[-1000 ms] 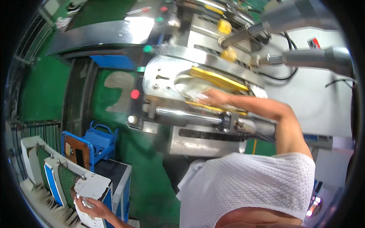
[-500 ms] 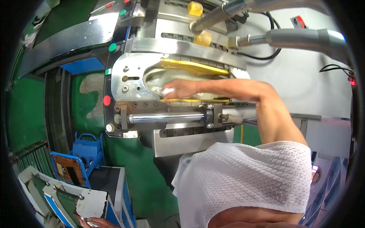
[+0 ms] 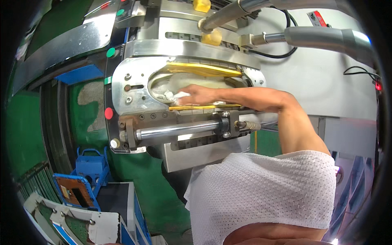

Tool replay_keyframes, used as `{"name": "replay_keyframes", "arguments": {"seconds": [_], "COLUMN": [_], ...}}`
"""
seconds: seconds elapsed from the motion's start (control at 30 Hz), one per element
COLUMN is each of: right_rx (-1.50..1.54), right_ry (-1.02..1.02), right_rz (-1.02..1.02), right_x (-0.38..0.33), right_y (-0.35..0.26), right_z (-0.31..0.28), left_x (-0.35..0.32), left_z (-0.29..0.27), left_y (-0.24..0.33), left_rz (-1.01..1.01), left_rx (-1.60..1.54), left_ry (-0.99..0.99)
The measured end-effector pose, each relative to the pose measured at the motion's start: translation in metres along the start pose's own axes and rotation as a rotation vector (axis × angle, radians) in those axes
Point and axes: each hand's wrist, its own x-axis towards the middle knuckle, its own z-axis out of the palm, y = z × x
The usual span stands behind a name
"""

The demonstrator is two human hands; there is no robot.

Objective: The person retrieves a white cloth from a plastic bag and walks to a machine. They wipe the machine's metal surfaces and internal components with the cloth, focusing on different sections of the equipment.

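1. I am reaching my right hand (image 3: 200, 94) into the oval opening of the steel press (image 3: 134, 87), with my bare arm stretching in from the right of it.
2. My fingers (image 3: 185, 98) are curling together around a white rag (image 3: 173, 96), pressing it against the pale inner surface of the opening.
3. The rag is sitting inside the press, at the left tip of my hand, between the upper yellow strip (image 3: 204, 69) and the lower yellow strip (image 3: 200, 108).
4. My left hand is lying outside the view, so I cannot tell what its fingers are doing.
5. A shiny rod (image 3: 175, 130) is running across the press just below the opening, under my forearm.
6. A red button (image 3: 108, 113) and a green button (image 3: 110, 52) are sitting on the left edge of the press.
7. A blue crate (image 3: 92, 165) is standing on the green floor below the press, to the left.
8. My white mesh sleeve (image 3: 261, 192) is filling the view below the press, to the right.
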Motion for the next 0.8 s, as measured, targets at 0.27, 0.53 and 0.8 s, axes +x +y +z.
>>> {"name": "replay_keyframes", "arguments": {"seconds": [0.27,0.53,0.8], "right_rx": [-0.411,0.033,-0.783], "right_ry": [-0.286,0.118,0.500], "right_rz": [0.413,0.146,0.043], "right_x": [-0.077,-0.053,-0.110], "right_y": [0.041,-0.025,-0.041], "right_z": [-0.066,-0.084,-0.059], "left_x": [-0.005,0.000,0.012], "left_z": [-0.004,-0.011,-0.021], "left_y": [0.002,0.002,0.016], "left_rz": [0.028,0.028,0.013], "left_rx": [0.009,0.003,0.034], "left_ry": [-0.022,-0.112,-0.136]}}
